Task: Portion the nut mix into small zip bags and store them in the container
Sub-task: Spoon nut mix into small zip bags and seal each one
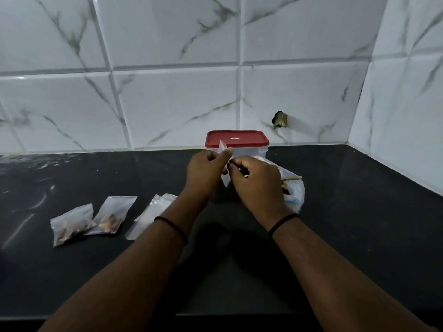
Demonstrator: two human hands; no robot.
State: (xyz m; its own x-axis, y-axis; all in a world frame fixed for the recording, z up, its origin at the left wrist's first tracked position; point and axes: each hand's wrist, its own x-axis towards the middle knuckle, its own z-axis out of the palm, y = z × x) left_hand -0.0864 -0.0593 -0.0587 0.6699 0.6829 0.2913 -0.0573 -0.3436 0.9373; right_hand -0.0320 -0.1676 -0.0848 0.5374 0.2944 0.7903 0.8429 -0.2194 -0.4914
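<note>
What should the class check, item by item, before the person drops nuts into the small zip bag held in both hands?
1. Small zip bag held by left hand and right hand: ok.
2. Bag mouth open: cannot tell.
3. Nut mix bag within reach, beside the right hand: ok.
4. Filled bags set aside on the counter: ok.
5. Container lid off for storing: not ok, still on.

Your hands [211,173] [256,180] meet at centre, before the lidded container [237,142] by the wall. Two filled zip bags [72,224] [112,216] lie to your left on the counter [359,212]; the nut-mix bag [293,192] sits right.
</note>
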